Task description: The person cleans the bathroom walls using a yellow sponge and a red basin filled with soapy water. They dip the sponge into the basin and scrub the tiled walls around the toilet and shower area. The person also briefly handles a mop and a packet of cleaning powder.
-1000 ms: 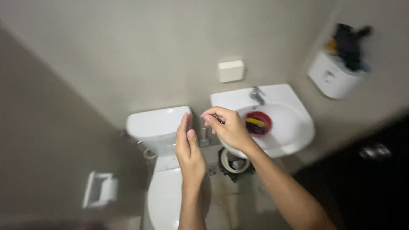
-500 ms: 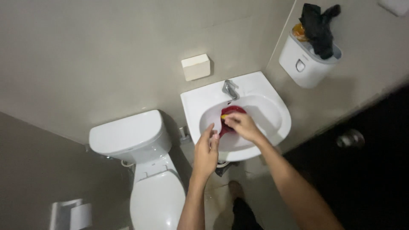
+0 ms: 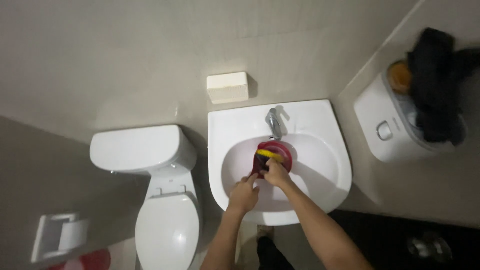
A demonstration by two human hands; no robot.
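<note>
**Red bowl in the sink, both hands now on it**

Red bowl (image 3: 274, 156) sits in the basin of the white sink (image 3: 320, 120), just below the tap (image 3: 272, 122), and both hands have come down to it. A second ago they were raised in front of the toilet tank, apart from the basin — now the work is at the bowl itself.

The right hand (image 3: 276, 174) is closed over the bowl's near rim, holding it. The left hand (image 3: 244, 192) is narrow, its fingers stretched to touch the bowl's left edge.

Across the bowl lies a yellow piece (image 3: 270, 153), its long axis running left to right, slightly tilted; what it is I cannot tell.

Outward: a white toilet (image 3: 150, 150) stands left of the sink, and a white dispenser (image 3: 387, 125) hangs right, with dark cloth (image 3: 435, 85) draped on it.
</note>
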